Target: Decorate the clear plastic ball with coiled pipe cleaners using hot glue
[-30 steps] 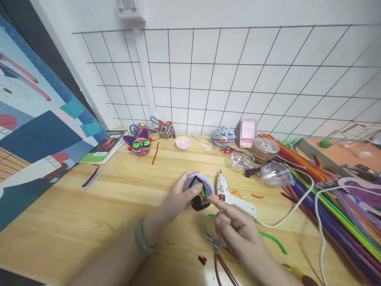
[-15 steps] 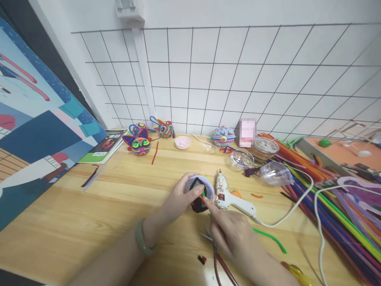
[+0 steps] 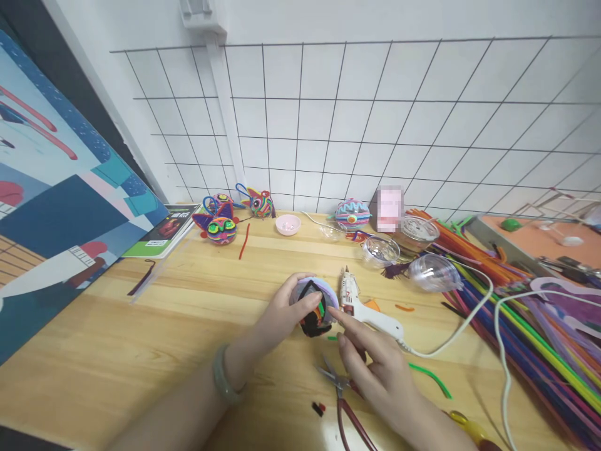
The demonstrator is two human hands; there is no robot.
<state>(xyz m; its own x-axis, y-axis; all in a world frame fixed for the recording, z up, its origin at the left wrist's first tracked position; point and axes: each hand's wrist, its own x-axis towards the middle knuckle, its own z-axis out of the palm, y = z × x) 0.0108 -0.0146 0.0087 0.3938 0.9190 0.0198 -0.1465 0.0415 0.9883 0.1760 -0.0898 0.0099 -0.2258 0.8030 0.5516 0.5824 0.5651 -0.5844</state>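
A round, lilac-rimmed craft piece (image 3: 316,324) is over the worktop (image 3: 178,332), clamped between the left hand's (image 3: 284,308) thumb and fingers. The right hand (image 3: 378,363) points its index finger at the rim, thumb apart, contact unclear. Right of the piece lies a glue gun (image 3: 362,312); nearer, red-handled pliers (image 3: 341,383).

The round piece (image 3: 320,311) is lilac at its rim and shows also black, green and orange. The glue gun (image 3: 349,293) is white. The pliers (image 3: 342,404) have dark red handles. The bowl (image 3: 288,225) is pale pink, the bracelet (image 3: 224,376) greyish green. The white wall (image 3: 284,75) carries a black grid. The stems (image 3: 530,355) are orange, blue, green, yellow and purple.
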